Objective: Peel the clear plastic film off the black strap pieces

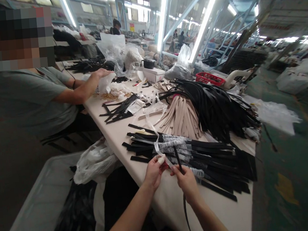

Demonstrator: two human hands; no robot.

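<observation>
Both my hands meet at the table's near edge. My left hand (155,171) is closed on a thin white strip (156,144) that trails up across the table. My right hand (186,180) pinches a narrow black strap (185,206), which sticks up above the fingers and hangs down below them; the white strip's lower end reaches its fingertips. Just beyond my hands lie black straps (217,160) in bundles wrapped with clear plastic. Behind them are a fan of beige straps (182,114) and a large heap of long black straps (215,106).
At the left a person (57,95) works with a white bag (105,84). A grey bin (24,206) with black strips stands below. Farther back on the table (112,133) are a red basket (209,78), a white box (151,73) and plastic bags (112,47).
</observation>
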